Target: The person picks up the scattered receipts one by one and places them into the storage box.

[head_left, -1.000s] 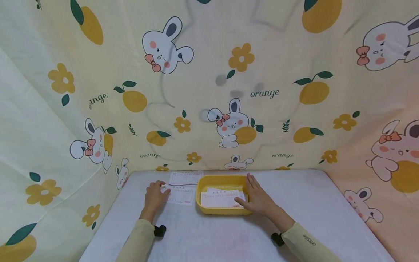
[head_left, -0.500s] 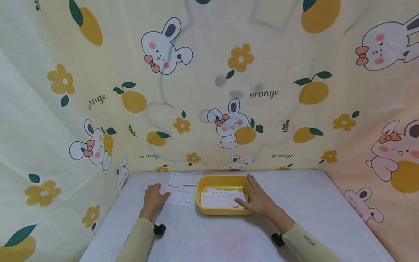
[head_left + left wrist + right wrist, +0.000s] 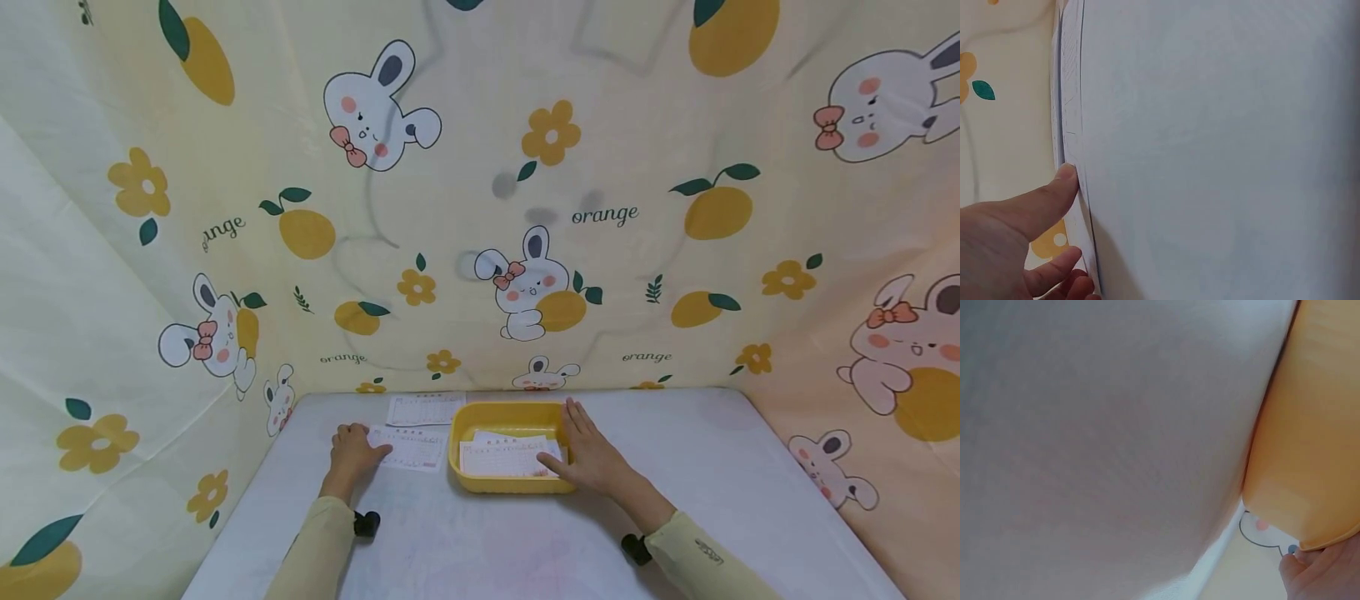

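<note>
A yellow plastic basket [image 3: 512, 482] stands on the white table with printed paper slips [image 3: 502, 457] inside. My right hand [image 3: 596, 457] lies over its right side, fingers fairly straight along the rim and thumb reaching inside over the slips. In the right wrist view, a few fingers [image 3: 1329, 569] touch the basket's outer wall [image 3: 1310, 437] near the rim. To the left, one printed slip [image 3: 412, 448] lies flat on the table. My left hand [image 3: 351, 458] rests at that slip's left edge, its thumb touching the paper in the left wrist view and the other fingers loosely bent beside it.
Another printed slip [image 3: 426, 409] lies behind, near the table's back edge, left of the basket. The white tabletop [image 3: 480, 546] runs up to a patterned curtain [image 3: 450, 208] with rabbits and oranges. Dark wrist cameras [image 3: 367, 525] sit by both sleeves.
The left hand has shifted slightly left and its fingers have drawn back from over the slip to its edge. The right hand and the basket have stayed in place.
</note>
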Available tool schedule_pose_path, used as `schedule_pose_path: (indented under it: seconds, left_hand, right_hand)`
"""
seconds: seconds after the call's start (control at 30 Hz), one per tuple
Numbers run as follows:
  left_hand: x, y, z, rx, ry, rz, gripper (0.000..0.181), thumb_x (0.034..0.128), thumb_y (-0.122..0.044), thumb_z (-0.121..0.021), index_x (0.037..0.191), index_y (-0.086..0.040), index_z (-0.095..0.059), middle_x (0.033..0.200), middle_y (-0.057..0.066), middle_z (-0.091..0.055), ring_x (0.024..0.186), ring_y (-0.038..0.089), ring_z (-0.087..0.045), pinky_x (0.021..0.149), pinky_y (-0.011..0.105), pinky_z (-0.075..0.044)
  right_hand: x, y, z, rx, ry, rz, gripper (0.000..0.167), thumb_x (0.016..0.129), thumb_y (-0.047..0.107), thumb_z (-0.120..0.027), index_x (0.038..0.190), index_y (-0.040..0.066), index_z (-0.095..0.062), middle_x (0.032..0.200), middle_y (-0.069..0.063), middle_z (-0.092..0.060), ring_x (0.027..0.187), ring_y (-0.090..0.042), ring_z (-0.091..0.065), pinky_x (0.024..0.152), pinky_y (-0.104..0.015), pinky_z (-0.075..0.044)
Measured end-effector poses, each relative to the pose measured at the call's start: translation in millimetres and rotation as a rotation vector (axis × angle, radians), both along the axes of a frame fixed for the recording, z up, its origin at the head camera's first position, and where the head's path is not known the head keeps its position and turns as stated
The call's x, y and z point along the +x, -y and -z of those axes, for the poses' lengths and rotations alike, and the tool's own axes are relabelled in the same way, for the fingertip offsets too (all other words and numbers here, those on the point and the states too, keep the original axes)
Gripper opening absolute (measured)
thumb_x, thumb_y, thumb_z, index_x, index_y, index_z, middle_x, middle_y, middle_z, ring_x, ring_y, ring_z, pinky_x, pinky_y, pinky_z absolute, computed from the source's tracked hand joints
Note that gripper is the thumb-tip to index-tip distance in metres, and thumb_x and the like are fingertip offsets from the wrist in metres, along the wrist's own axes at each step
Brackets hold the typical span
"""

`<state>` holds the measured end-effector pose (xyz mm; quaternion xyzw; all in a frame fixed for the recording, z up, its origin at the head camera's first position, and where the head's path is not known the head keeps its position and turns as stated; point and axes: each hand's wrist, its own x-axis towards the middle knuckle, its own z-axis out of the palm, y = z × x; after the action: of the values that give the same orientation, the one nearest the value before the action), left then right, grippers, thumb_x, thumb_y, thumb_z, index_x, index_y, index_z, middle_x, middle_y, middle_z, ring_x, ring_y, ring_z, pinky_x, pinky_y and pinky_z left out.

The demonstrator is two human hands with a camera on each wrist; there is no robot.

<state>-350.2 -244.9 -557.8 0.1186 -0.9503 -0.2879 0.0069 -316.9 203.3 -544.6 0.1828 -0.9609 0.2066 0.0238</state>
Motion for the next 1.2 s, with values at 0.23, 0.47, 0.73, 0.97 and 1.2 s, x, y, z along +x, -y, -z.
schedule_pose_path:
  seconds: [0.23,0.47,0.73,0.97,1.2]
  left_hand:
    - [2.8,0.0,-1.5,-0.008,-0.001,0.004,0.065,0.0951,-0.027,-0.082,0.134,0.015,-0.054,0.136,0.037,-0.046,0.122,0.047,-0.046,0.109,0.061,-0.044]
    - [6.2,-0.6,-3.4,-0.024,-0.008,0.021,0.061,0.0957,-0.027,-0.081,0.132,0.015,-0.056,0.139,0.038,-0.046,0.123,0.048,-0.047,0.109,0.061,-0.044]
    - [10.3,0.7,-2.6,-0.023,-0.023,0.048,0.054,0.0954,-0.025,-0.081,0.125,0.013,-0.059,0.135,0.036,-0.047,0.119,0.046,-0.048,0.105,0.062,-0.045]
    - [8.9,3.6,5.2,-0.037,-0.052,0.036,0.052,0.093,-0.027,-0.083,0.122,0.009,-0.059,0.127,0.032,-0.053,0.113,0.044,-0.05,0.099,0.059,-0.046]
    - [16.8,7.1,4.6,-0.028,-0.077,0.036,0.054,0.0913,-0.027,-0.084,0.123,0.005,-0.055,0.116,0.027,-0.063,0.106,0.043,-0.055,0.092,0.057,-0.046]
  right_hand:
    - [1.0,0.7,-0.7,-0.01,-0.007,0.0,0.111,0.1,0.068,-0.06,0.166,-0.01,-0.017,0.177,-0.027,-0.01,0.164,-0.045,-0.011,0.129,-0.062,-0.023]
    - [1.0,0.7,-1.0,0.003,0.0,0.001,0.115,0.099,0.073,-0.056,0.166,-0.01,-0.016,0.177,-0.026,-0.009,0.164,-0.045,-0.011,0.129,-0.062,-0.024]
    - [1.6,1.6,-3.1,0.005,0.008,0.005,0.116,0.098,0.075,-0.056,0.167,-0.01,-0.016,0.177,-0.026,-0.009,0.164,-0.045,-0.01,0.13,-0.062,-0.023]
    - [3.0,2.0,-4.2,-0.001,0.003,0.002,0.116,0.098,0.074,-0.056,0.166,-0.01,-0.017,0.177,-0.027,-0.01,0.164,-0.045,-0.01,0.129,-0.062,-0.024]
    - [3.3,1.8,-3.9,0.009,-0.002,-0.007,0.115,0.099,0.073,-0.056,0.167,-0.01,-0.015,0.177,-0.027,-0.01,0.164,-0.045,-0.011,0.13,-0.061,-0.021]
